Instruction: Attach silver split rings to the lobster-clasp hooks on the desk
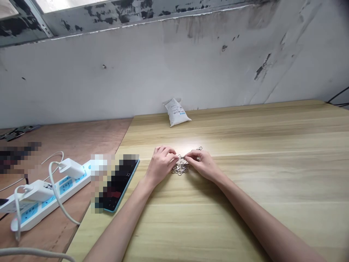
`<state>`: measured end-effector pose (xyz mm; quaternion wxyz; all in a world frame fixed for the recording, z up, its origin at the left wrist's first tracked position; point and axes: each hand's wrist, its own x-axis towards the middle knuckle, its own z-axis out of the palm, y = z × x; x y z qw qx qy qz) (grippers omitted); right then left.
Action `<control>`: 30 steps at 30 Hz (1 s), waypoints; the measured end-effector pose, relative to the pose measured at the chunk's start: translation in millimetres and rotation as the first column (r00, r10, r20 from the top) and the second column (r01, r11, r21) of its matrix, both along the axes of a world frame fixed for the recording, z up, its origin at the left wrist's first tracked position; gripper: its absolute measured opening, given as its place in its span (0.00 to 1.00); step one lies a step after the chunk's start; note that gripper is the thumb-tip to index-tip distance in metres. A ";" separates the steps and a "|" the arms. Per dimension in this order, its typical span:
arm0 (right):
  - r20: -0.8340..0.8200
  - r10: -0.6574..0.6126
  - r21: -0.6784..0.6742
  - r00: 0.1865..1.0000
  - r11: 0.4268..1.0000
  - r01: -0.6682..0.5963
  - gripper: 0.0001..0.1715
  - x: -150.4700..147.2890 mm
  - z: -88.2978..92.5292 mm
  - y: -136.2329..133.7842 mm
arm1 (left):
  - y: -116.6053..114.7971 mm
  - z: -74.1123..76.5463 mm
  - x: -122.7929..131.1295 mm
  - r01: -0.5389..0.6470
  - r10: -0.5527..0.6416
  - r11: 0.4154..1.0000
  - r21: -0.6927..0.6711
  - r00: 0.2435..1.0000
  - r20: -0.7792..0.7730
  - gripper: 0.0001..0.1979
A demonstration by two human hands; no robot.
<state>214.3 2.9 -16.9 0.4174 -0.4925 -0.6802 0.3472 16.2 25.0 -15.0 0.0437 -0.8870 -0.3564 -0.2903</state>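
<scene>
My left hand (161, 163) and my right hand (200, 162) meet over a small heap of silver metal rings and clasps (180, 168) on a pale wooden tabletop (253, 174). The fingertips of both hands pinch a small metal clasp (182, 157) at the top of the heap. A short strand of linked metal (199, 149) runs out past my right hand towards the far side. Parts of the heap are hidden under my fingers.
A phone (120, 183) lies left of my left hand. A white sachet (176, 112) stands near the wall. At left, a white power strip (51, 198) with chargers and cables sits on a lower plywood surface (81, 138). A stained white wall (174, 65) backs the table.
</scene>
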 end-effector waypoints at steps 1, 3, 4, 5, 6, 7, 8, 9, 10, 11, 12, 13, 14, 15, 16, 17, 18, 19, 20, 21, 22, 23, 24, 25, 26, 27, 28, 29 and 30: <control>-0.010 0.005 -0.011 1.000 1.000 -0.006 0.12 -0.3 0.5 -0.2 | -1.1 0.5 0.3 -0.007 0.007 1.000 -0.006 1.000 0.000 0.05; -0.031 0.011 -0.027 0.999 1.000 -0.012 0.12 -1.3 1.5 -0.9 | -3.8 1.8 1.2 -0.022 0.023 0.999 -0.045 0.999 0.023 0.04; -0.044 0.012 -0.038 0.999 0.999 -0.014 0.13 -2.0 1.8 -1.4 | -5.2 2.4 1.7 -0.026 0.030 0.997 -0.079 0.998 0.046 0.04; -0.059 0.014 -0.053 0.998 0.998 -0.017 0.13 -2.9 2.2 -2.0 | -6.5 2.8 2.3 -0.027 0.036 0.993 -0.119 0.997 0.075 0.03; -0.074 0.016 -0.070 0.997 0.997 -0.022 0.13 -3.9 2.4 -2.7 | -7.7 2.9 2.7 -0.024 0.041 0.987 -0.162 0.994 0.105 0.02; -0.092 0.019 -0.085 0.996 0.996 -0.027 0.13 -5.0 2.7 -3.5 | -8.6 2.7 3.2 -0.015 0.043 0.979 -0.202 0.990 0.133 0.02; -0.111 0.023 -0.097 0.994 0.995 -0.034 0.13 -6.1 2.8 -4.2 | -9.2 2.2 3.6 -0.003 0.041 0.971 -0.237 0.987 0.156 0.04; -0.130 0.028 -0.107 0.991 0.993 -0.042 0.14 -7.1 2.8 -4.8 | -9.5 1.5 3.9 0.013 0.035 0.964 -0.264 0.984 0.177 0.05; -0.149 0.033 -0.114 0.988 0.992 -0.050 0.14 -7.9 2.7 -5.3 | -9.5 0.7 4.1 0.028 0.030 0.958 -0.284 0.980 0.197 0.06; -0.166 0.035 -0.121 0.985 0.991 -0.055 0.14 -8.4 2.4 -5.5 | -9.2 -0.2 4.1 0.040 0.028 0.954 -0.299 0.975 0.220 0.05; -0.184 0.034 -0.130 0.982 0.990 -0.059 0.15 -8.6 2.0 -5.4 | -8.8 -1.0 4.1 0.051 0.028 0.949 -0.310 0.969 0.244 0.05; -0.201 0.034 -0.140 0.979 0.988 -0.063 0.15 -8.5 1.3 -5.0 | -8.2 -1.7 3.8 0.060 0.030 0.946 -0.319 0.962 0.270 0.04; -0.217 0.033 -0.151 0.976 0.986 -0.067 0.15 -8.0 0.4 -4.4 | -7.6 -2.2 3.5 0.068 0.033 0.942 -0.328 0.955 0.295 0.04; -0.235 0.032 -0.161 0.972 0.984 -0.072 0.15 -7.4 -0.7 -3.6 | -6.9 -2.5 3.0 0.076 0.037 0.938 -0.338 0.948 0.317 0.04; -0.253 0.032 -0.172 0.967 0.982 -0.077 0.15 -6.7 -2.0 -2.8 | -6.3 -2.6 2.5 0.084 0.040 0.934 -0.347 0.941 0.336 0.04; -0.271 0.032 -0.182 0.962 0.980 -0.083 0.15 -6.0 -3.2 -2.1 | -5.7 -2.5 1.9 0.091 0.044 0.931 -0.355 0.934 0.353 0.04; -0.288 0.031 -0.191 0.957 0.978 -0.089 0.15 -5.5 -4.4 -1.4 | -5.3 -2.4 1.3 0.095 0.050 0.927 -0.364 0.928 0.370 0.03; -0.304 0.030 -0.198 0.952 0.976 -0.094 0.15 -5.1 -5.4 -1.0 | -5.0 -2.2 0.7 0.099 0.058 0.922 -0.373 0.920 0.389 0.03; -0.318 0.029 -0.204 0.948 0.974 -0.098 0.16 -5.0 -6.0 -0.7 | -4.9 -2.0 0.2 0.105 0.066 0.917 -0.384 0.910 0.409 0.03; -0.330 0.028 -0.207 0.943 0.973 -0.102 0.16 -5.1 -6.4 -0.7 | -5.0 -1.8 -0.2 0.114 0.075 0.911 -0.396 0.899 0.431 0.03; -0.343 0.029 -0.210 0.939 0.972 -0.106 0.16 -5.4 -6.5 -0.8 | -5.2 -1.7 -0.5 0.125 0.084 0.904 -0.409 0.886 0.455 0.04; -0.356 0.030 -0.213 0.934 0.971 -0.112 0.16 -5.8 -6.3 -1.1 | -5.5 -1.8 -0.7 0.137 0.094 0.896 -0.423 0.872 0.481 0.04; -0.368 0.031 -0.215 0.929 0.969 -0.118 0.16 -6.3 -6.0 -1.4 | -5.9 -1.8 -0.8 0.147 0.106 0.888 -0.436 0.856 0.505 0.04; -0.380 0.034 -0.219 0.924 0.968 -0.125 0.17 -6.8 -5.6 -1.8 | -6.3 -1.9 -0.9 0.155 0.120 0.881 -0.446 0.840 0.529 0.04; -0.390 0.037 -0.221 0.920 0.966 -0.132 0.17 -7.2 -5.2 -2.1 | -6.6 -1.9 -0.9 0.160 0.135 0.876 -0.456 0.826 0.548 0.04; -0.396 0.040 -0.221 0.917 0.965 -0.138 0.17 -7.4 -4.8 -2.5 | -6.9 -1.7 -0.9 0.162 0.147 0.871 -0.464 0.814 0.561 0.04; -0.395 0.041 -0.220 0.918 0.966 -0.138 0.18 -7.3 -4.4 -2.7 | -7.2 -1.3 -1.0 0.161 0.157 0.868 -0.470 0.809 0.567 0.04; -0.389 0.041 -0.219 0.920 0.966 -0.136 0.18 -7.1 -3.9 -3.0 | -7.5 -0.5 -1.1 0.154 0.162 0.868 -0.472 0.811 0.563 0.04; -0.381 0.039 -0.219 0.924 0.967 -0.132 0.18 -6.6 -3.3 -3.2 | -7.8 0.6 -1.4 0.140 0.160 0.874 -0.466 0.823 0.545 0.04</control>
